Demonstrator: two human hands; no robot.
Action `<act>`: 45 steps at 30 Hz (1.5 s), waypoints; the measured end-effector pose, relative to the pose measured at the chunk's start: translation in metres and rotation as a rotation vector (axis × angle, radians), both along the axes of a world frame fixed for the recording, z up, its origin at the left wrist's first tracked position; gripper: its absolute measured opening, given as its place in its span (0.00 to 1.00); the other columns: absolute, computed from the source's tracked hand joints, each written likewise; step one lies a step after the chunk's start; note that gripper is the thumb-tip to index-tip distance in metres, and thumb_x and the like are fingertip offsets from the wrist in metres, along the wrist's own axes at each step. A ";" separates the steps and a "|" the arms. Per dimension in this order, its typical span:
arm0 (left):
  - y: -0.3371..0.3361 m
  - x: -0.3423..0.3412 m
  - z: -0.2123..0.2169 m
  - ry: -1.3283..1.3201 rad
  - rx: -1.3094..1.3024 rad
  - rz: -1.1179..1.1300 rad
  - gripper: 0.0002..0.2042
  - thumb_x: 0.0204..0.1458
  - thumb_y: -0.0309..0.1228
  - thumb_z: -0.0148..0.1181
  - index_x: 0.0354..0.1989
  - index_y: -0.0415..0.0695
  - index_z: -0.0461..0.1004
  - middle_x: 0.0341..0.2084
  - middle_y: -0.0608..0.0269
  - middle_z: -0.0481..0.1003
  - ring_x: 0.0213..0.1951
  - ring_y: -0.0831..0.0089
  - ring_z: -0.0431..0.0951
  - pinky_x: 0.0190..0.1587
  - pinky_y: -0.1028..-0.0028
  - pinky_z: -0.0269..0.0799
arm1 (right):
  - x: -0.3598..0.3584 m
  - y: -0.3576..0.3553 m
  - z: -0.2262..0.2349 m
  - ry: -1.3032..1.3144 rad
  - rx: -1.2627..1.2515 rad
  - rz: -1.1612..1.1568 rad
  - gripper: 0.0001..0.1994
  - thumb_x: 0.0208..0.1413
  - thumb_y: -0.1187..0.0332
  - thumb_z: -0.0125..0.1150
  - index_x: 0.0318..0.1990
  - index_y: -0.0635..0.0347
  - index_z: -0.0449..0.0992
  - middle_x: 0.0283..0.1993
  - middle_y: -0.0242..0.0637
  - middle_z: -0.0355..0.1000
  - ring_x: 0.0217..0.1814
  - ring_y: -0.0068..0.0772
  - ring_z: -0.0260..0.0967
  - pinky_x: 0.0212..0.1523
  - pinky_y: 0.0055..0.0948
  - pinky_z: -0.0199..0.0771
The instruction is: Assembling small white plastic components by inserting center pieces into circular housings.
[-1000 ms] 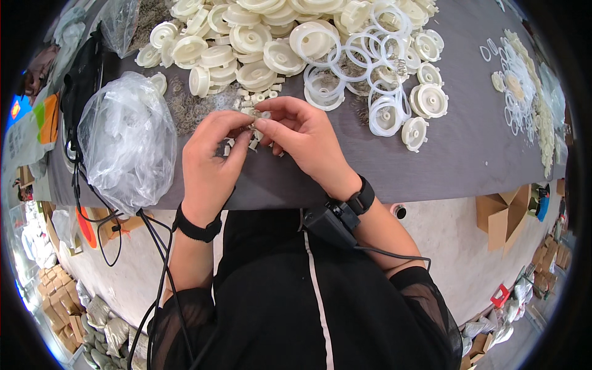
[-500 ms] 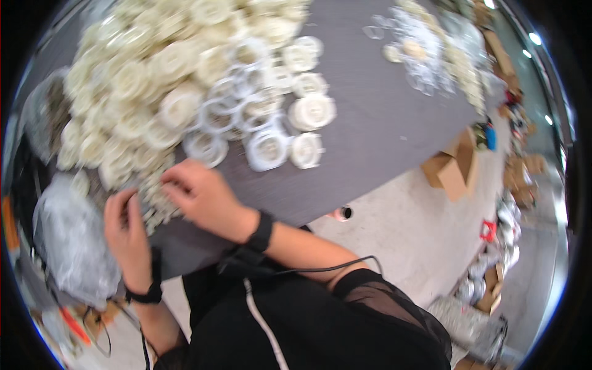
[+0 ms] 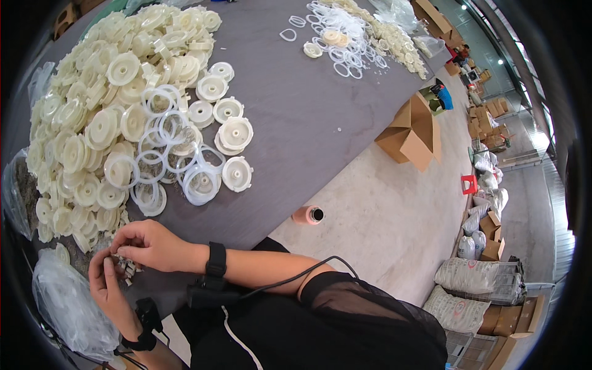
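Note:
At the table's near left edge my two hands meet at the fingertips. The thumb and fingers of my right hand (image 3: 151, 246) are pinched together. My left hand (image 3: 112, 295) is closed in the same way just below it. Whatever lies between the fingertips is too small and hidden to make out. Small cream plastic pieces (image 3: 128, 270) lie beside and under the fingers. Beyond them rises a large heap of round cream plastic caps (image 3: 102, 128). Clear white rings (image 3: 150, 165) overlap at its right side, next to several separate caps (image 3: 237, 173).
A clear plastic bag (image 3: 73, 305) sits left of my left hand. More rings (image 3: 348, 46) and small parts lie at the far right of the grey table (image 3: 290, 142). On the floor stand a pink bottle (image 3: 303, 214) and an open cardboard box (image 3: 410, 132). Cables run from my wrist straps.
My hands, apart before, have come together at the fingertips. The whole view has shifted, so the heap and rings appear farther left and the floor shows more.

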State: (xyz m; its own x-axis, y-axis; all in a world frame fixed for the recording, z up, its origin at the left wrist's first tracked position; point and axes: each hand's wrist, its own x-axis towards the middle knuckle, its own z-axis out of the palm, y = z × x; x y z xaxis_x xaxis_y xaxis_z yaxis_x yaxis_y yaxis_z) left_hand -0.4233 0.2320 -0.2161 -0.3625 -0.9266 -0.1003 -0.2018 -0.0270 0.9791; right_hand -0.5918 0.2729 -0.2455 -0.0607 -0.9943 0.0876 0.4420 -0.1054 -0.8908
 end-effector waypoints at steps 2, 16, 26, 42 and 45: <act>0.007 -0.002 0.002 0.098 0.049 0.047 0.10 0.57 0.28 0.50 0.44 0.37 0.69 0.35 0.66 0.71 0.34 0.81 0.70 0.36 0.82 0.65 | 0.003 0.003 0.011 -0.250 0.137 0.179 0.06 0.55 0.73 0.54 0.37 0.65 0.73 0.27 0.31 0.72 0.23 0.17 0.67 0.24 0.17 0.68; 0.033 -0.047 0.019 0.431 0.292 0.038 0.06 0.55 0.27 0.54 0.38 0.38 0.72 0.27 0.67 0.74 0.28 0.83 0.71 0.34 0.81 0.67 | -0.026 0.032 0.009 -0.510 0.233 0.212 0.10 0.56 0.71 0.54 0.44 0.63 0.69 0.32 0.39 0.73 0.28 0.24 0.73 0.27 0.21 0.73; 0.020 -0.084 0.034 -0.291 -0.434 -0.184 0.16 0.45 0.26 0.60 0.44 0.39 0.71 0.33 0.59 0.72 0.34 0.71 0.73 0.38 0.76 0.66 | -0.050 0.059 0.007 -0.314 0.208 -0.292 0.09 0.56 0.73 0.53 0.43 0.65 0.71 0.35 0.42 0.74 0.31 0.27 0.73 0.30 0.22 0.74; 0.015 -0.101 0.024 -0.789 -0.651 -0.427 0.11 0.39 0.23 0.61 0.33 0.41 0.70 0.30 0.57 0.67 0.36 0.59 0.70 0.36 0.65 0.66 | -0.069 0.064 -0.010 -0.260 0.147 -0.399 0.09 0.56 0.74 0.53 0.43 0.66 0.70 0.37 0.39 0.72 0.39 0.27 0.70 0.43 0.26 0.70; 0.014 -0.110 0.028 -0.642 -0.619 -0.409 0.12 0.40 0.23 0.60 0.37 0.41 0.70 0.31 0.57 0.68 0.37 0.60 0.70 0.37 0.66 0.66 | -0.069 0.066 -0.015 -0.326 0.081 -0.457 0.08 0.57 0.74 0.52 0.43 0.66 0.69 0.36 0.39 0.72 0.38 0.28 0.70 0.43 0.26 0.71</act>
